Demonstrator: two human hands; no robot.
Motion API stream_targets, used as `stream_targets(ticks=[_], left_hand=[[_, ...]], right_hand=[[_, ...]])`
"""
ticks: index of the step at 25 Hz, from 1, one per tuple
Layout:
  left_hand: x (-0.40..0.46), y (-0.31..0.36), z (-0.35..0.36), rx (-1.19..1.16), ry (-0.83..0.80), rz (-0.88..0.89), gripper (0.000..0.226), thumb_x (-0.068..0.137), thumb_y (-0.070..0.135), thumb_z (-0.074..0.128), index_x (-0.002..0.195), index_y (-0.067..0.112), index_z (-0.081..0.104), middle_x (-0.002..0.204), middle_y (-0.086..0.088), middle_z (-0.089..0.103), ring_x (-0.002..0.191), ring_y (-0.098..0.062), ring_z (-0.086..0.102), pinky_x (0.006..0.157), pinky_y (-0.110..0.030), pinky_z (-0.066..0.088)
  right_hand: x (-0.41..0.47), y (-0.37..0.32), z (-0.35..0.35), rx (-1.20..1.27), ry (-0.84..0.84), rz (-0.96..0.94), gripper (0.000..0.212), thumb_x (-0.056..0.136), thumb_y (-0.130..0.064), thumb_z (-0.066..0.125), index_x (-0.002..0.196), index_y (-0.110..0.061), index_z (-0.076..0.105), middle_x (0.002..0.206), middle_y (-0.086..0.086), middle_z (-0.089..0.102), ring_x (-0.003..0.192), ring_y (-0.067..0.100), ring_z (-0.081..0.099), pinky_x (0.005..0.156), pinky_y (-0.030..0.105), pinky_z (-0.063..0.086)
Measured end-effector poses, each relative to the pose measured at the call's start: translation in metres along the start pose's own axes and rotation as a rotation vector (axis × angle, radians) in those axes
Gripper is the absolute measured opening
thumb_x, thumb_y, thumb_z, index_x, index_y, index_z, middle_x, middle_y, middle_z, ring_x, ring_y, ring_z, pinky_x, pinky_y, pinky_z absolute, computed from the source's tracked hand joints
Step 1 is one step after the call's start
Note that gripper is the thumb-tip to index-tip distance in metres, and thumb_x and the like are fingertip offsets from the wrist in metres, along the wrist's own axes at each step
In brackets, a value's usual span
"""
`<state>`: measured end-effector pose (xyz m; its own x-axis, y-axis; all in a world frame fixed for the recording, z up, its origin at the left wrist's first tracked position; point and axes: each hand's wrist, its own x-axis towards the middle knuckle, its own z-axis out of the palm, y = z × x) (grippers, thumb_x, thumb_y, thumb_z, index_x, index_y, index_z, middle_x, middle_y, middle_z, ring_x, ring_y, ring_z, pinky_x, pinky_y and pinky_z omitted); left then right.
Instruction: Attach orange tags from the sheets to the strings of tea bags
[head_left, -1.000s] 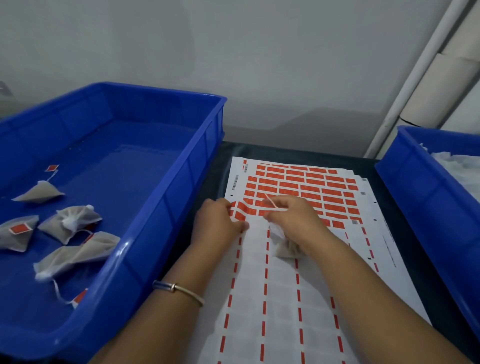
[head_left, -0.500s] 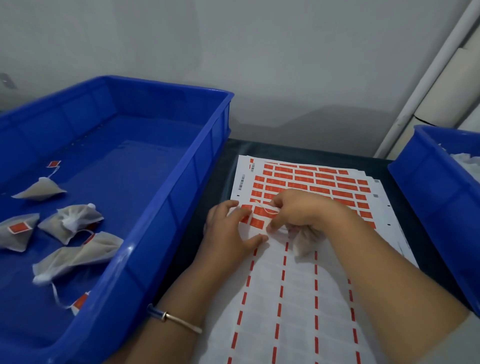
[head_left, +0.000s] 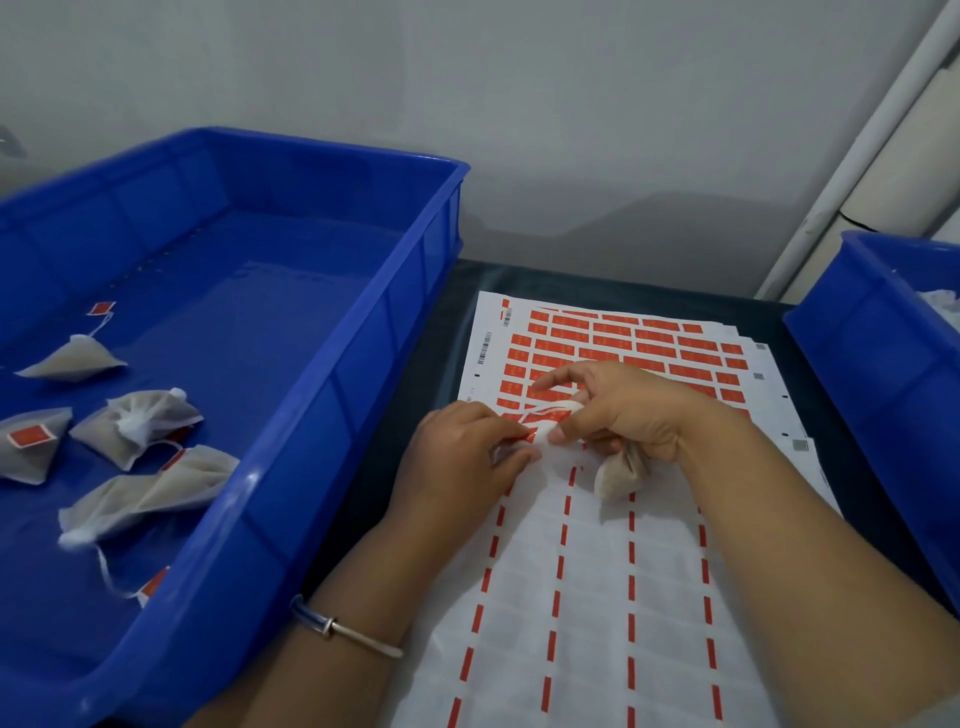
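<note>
The left hand (head_left: 467, 457) is pinching an orange tag (head_left: 530, 434) peeling off the sheet (head_left: 597, 597), probably so the sticky side stays clear; the right hand (head_left: 623, 410), at 3 o'clock of it, is curling around the tea bag (head_left: 618, 478) and feeding its string (head_left: 553, 410) across; finished bags (head_left: 135, 426) are lying in the blue bin (head_left: 332, 374) at 9 o'clock

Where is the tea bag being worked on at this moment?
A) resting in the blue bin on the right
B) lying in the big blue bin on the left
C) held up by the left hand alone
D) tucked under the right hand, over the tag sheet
D: the tea bag hangs below the right hand, over the tag sheet.
</note>
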<state>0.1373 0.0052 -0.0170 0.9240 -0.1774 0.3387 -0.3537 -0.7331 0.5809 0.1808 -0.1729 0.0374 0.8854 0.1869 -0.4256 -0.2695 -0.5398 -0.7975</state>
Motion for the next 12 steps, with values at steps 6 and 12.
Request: stream_targets(ticks=[6,12], left_hand=[[0.001,0.000,0.000,-0.024,-0.025,0.010,0.054,0.071,0.056,0.045,0.106,0.025,0.072,0.096,0.010,0.068,0.075,0.000,0.053,0.076,-0.020,0.053],[-0.001,0.002,-0.004,0.048,0.006,0.112,0.050,0.075,0.052,0.044,0.101,0.021,0.074,0.090,0.007,0.069,0.071,0.000,0.047,0.068,-0.017,0.047]], right_hand=[[-0.007,0.004,0.011,0.052,0.058,-0.091,0.055,0.067,-0.013,0.084,0.104,-0.044,0.056,0.098,-0.016,0.059,0.066,0.006,0.070,0.046,0.014,0.044],[-0.010,0.008,0.017,0.105,0.110,-0.141,0.051,0.069,-0.014,0.082,0.098,-0.044,0.054,0.090,-0.022,0.057,0.066,0.008,0.064,0.043,0.009,0.042]])
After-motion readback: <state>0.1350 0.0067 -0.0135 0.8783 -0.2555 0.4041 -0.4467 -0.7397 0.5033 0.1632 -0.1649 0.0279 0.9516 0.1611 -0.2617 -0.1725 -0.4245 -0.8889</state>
